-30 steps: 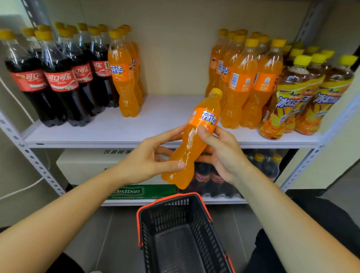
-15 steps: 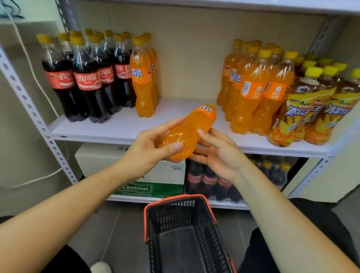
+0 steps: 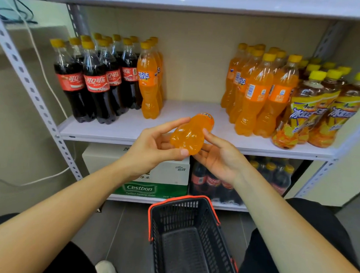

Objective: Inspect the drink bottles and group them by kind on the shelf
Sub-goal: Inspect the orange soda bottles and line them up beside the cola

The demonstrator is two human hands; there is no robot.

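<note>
Bottles stood in rows on the shelf (image 3: 186,114). The cola bottles (image 3: 94,85) were on the left with a few orange bottles (image 3: 148,83) right next to them. A big orange bunch (image 3: 257,92) stood on the right, and the tea bottles (image 3: 320,109) were past those.

I held one orange bottle (image 3: 190,134) in front of the shelf, above the black basket (image 3: 160,228). It lay tipped, with its bumpy bottom toward me and its top pointing at the shelf. My left hand (image 3: 154,147) pinched the bottom end between thumb and fingers. My right hand (image 3: 219,158) held its side, fingers under it and thumb on top.

I think this was the looking step, checking the bottle over. Next, I think, it had to be turned top up and set beside the other orange ones, gently, so none got knocked over.
</note>
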